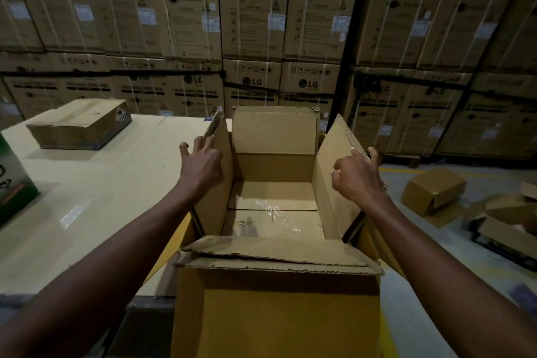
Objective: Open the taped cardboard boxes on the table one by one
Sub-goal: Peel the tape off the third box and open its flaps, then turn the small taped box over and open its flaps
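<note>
A large cardboard box [276, 308] stands open in front of me at the table's near right corner, all its flaps raised or folded out. Inside lie a loose cardboard sheet and a scrap of clear tape [276, 212]. My left hand [200, 161] rests with spread fingers against the outside of the left flap [216, 180]. My right hand [359, 176] presses on the outside of the right flap [331, 174], fingers partly curled. A second, flatter box [78, 123] sits closed and taped at the table's far left.
The cream table [96, 206] stretches to the left. A green and white carton [14, 183] stands at its left edge. On the floor to the right lie opened boxes [433, 190]. Stacked washing machine cartons [252, 23] form a wall behind.
</note>
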